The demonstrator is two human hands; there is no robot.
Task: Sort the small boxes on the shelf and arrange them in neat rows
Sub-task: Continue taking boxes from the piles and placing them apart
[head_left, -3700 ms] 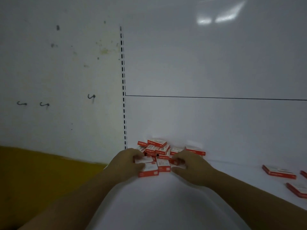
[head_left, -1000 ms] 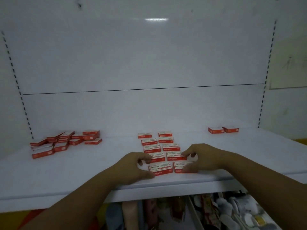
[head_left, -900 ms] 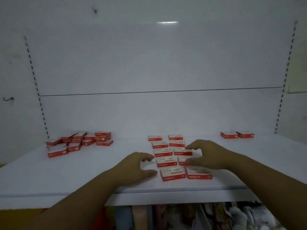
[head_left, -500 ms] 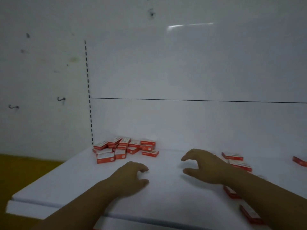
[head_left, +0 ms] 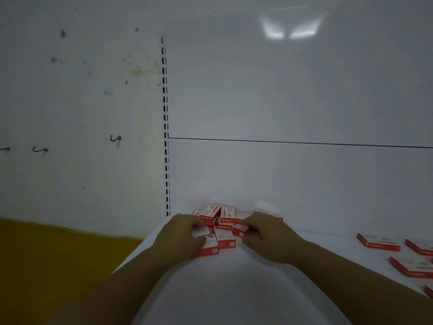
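Heap of small red-and-white boxes (head_left: 222, 222) jumbled at the left end of the white shelf (head_left: 234, 289), close to the back panel. Left hand (head_left: 181, 235) curled onto the nearest boxes at the heap's left edge; right hand (head_left: 267, 235) curled against its right side, fingers closed on one box. More boxes (head_left: 378, 242) lying flat, well apart, far right.

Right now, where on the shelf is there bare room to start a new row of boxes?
The shelf is bare in front of the pile of boxes, between the two forearms. Another bare strip lies between the right hand and the flat boxes at the right edge. It is crowded at the back left corner, where the left hand and right hand close on the pile.
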